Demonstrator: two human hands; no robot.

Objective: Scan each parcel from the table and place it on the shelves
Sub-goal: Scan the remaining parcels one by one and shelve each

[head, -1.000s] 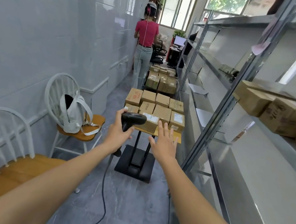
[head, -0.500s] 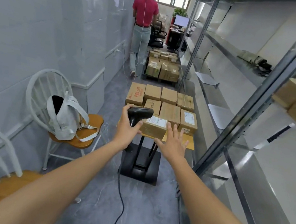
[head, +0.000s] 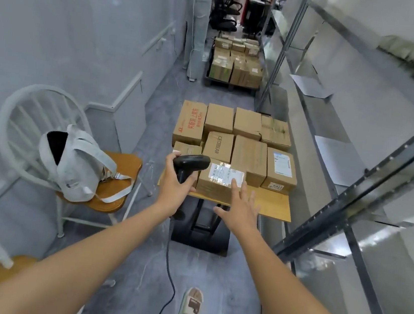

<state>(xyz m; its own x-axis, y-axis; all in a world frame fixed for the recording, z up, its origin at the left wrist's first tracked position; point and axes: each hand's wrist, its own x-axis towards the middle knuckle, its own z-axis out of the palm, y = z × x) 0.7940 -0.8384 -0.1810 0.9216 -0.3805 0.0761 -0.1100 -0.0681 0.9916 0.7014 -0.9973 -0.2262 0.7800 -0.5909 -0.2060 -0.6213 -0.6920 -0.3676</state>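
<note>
The left hand (head: 174, 188) is holding the scanner (head: 191, 164). The right hand (head: 240, 207) is reaching, fingers wide, for the front parcel (head: 219, 185). Next, it needs scanning.

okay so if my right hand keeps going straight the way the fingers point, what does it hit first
Most likely the nearest parcel at the table's front edge: the right hand is open, its fingertips already over the parcel's white label. Whether they touch it yet is unclear.

A single wide-angle view is taken from the person's head, directed forward and down along the aisle. The table (head: 275, 208) is seen near, mid-frame; the shelves (head: 360, 140) are bent along the right edge.
</note>
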